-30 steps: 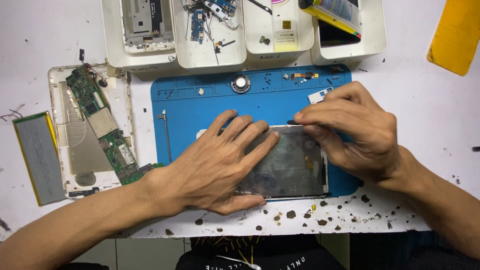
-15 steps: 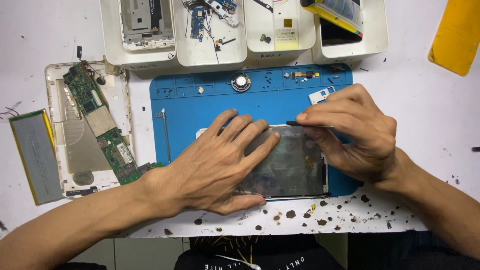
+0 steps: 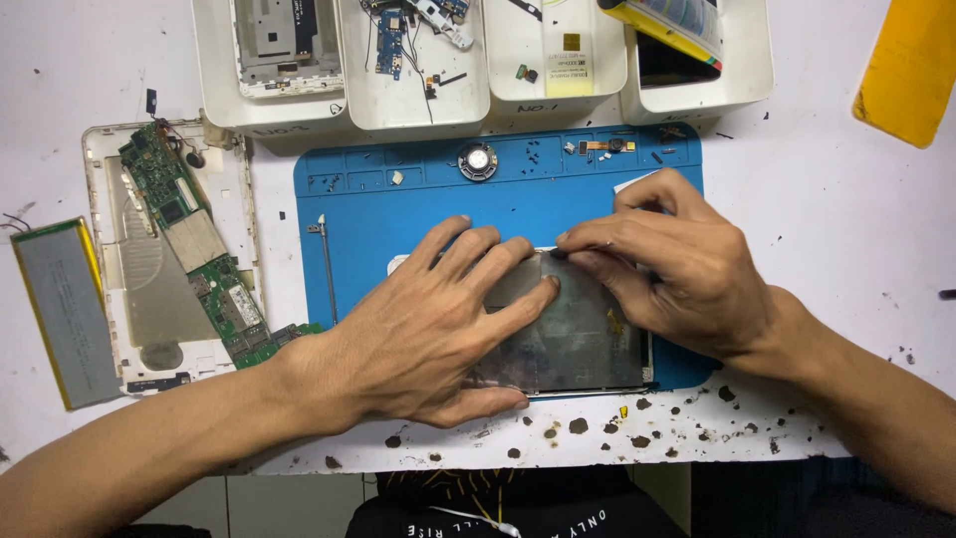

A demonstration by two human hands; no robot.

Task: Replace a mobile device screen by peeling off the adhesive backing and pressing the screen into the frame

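Note:
A dark, scuffed tablet screen panel (image 3: 578, 339) lies on the blue work mat (image 3: 398, 214). My left hand (image 3: 438, 329) lies flat on the panel's left half with its fingers spread and its thumb along the near edge, holding the panel down. My right hand (image 3: 677, 269) rests on the panel's right side. Its fingertips are pinched together at the top edge, on what looks like a thin dark tool whose tip barely shows. My fingers hide most of that tool.
An opened white tablet back shell with a green circuit board (image 3: 189, 239) lies left of the mat, with a flat grey battery (image 3: 65, 309) beside it. White trays of parts (image 3: 418, 60) line the far edge. A round speaker (image 3: 478, 161) sits on the mat, and a yellow sheet (image 3: 911, 65) lies far right.
My right fingertips have slid a little to the left along the panel's top edge. My left hand stays pressed on the panel.

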